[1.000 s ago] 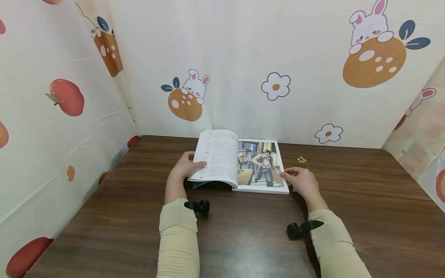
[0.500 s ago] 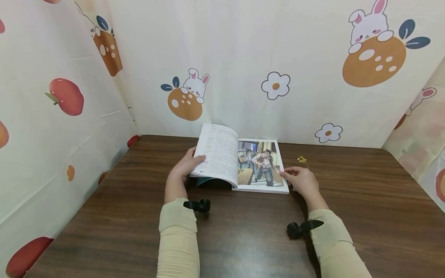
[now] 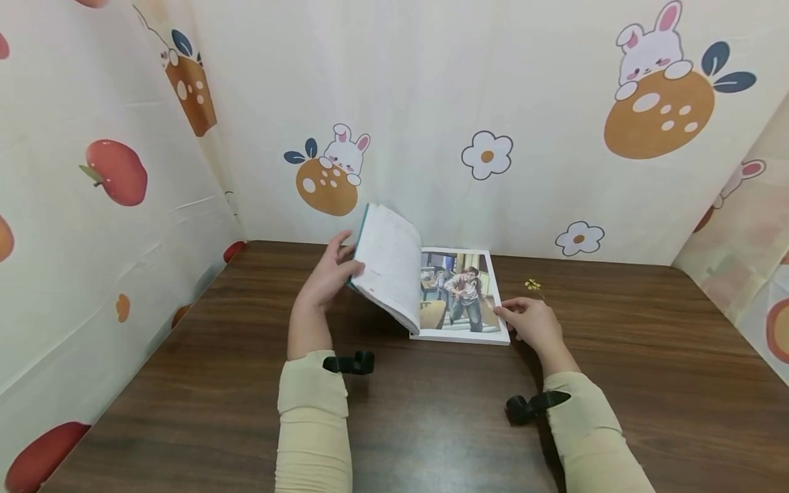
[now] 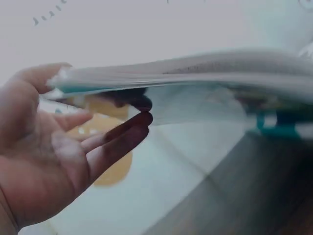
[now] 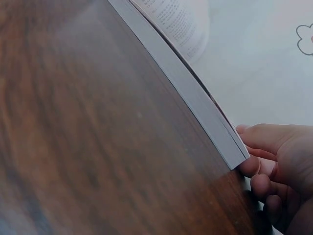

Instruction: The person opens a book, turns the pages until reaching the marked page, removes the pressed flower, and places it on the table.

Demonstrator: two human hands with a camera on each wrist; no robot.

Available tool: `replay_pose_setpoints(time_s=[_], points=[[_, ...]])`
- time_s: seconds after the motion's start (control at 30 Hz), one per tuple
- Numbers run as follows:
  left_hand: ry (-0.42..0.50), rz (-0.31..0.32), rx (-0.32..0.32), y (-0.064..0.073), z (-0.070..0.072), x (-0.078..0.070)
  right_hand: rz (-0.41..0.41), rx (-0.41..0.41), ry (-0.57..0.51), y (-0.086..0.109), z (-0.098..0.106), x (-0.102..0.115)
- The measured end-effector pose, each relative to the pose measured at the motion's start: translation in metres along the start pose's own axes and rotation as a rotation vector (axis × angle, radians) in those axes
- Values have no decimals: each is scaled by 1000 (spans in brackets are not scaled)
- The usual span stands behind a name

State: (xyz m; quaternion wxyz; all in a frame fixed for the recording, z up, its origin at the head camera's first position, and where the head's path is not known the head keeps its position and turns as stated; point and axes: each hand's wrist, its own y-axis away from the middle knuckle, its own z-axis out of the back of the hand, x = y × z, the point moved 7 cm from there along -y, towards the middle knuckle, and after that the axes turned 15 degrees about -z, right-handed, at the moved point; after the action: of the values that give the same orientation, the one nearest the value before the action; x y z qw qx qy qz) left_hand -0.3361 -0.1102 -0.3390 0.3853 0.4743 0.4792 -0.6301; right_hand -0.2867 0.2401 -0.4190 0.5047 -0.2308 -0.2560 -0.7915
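An open book (image 3: 464, 293) lies on the wooden table, its right page filled by a colour picture of running figures. The left stack of text pages (image 3: 388, 267) stands raised and tilted, with its teal cover behind. At that raised edge my left hand (image 3: 329, 272) grips cover and pages, thumb over the page side; in the left wrist view its fingers (image 4: 120, 142) spread under the cover. My right hand (image 3: 535, 324) holds the book's right edge, thumb on top. The right wrist view shows fingertips at the corner of the page block (image 5: 195, 105).
A small yellow flower sprig (image 3: 533, 285) sits just beyond the right hand. Behind the table (image 3: 425, 418) hangs a white curtain (image 3: 419, 89) printed with rabbits, fruit and flowers, close to the book's far edge. Dark straps with cameras (image 3: 351, 363) sit on both wrists.
My left hand has moved up and away, lifting the left pages and cover from lying low to standing steeply. The right hand stays at the right edge.
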Motion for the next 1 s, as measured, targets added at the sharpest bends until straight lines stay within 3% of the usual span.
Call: replay_pose_setpoints(time_s=[0.1, 0.23, 0.37, 0.47, 0.53, 0.67, 0.83, 1.0], points=[[36, -79, 152, -1, -26, -14, -13, 1, -6, 0, 0, -1], [-27, -147, 313, -1, -68, -23, -23, 0, -9, -1, 0, -3], [-231, -264, 377, -5, -107, -28, -12, -10, -16, 0, -1, -4], [-395, -347, 382, -6, -130, -28, 1, -14, -28, -1, 0, -3], [-481, -365, 388, -5, -142, -26, 9, -17, -34, -1, 1, -2], [-699, -328, 440, -1, -159, -15, 14, -17, -41, -1, 2, -2], [-947, -183, 533, 5, -168, 5, 5, -18, -57, -1, 2, -2], [-1022, -125, 557, 6, -170, 14, 3, -36, -67, -2, 2, -2]])
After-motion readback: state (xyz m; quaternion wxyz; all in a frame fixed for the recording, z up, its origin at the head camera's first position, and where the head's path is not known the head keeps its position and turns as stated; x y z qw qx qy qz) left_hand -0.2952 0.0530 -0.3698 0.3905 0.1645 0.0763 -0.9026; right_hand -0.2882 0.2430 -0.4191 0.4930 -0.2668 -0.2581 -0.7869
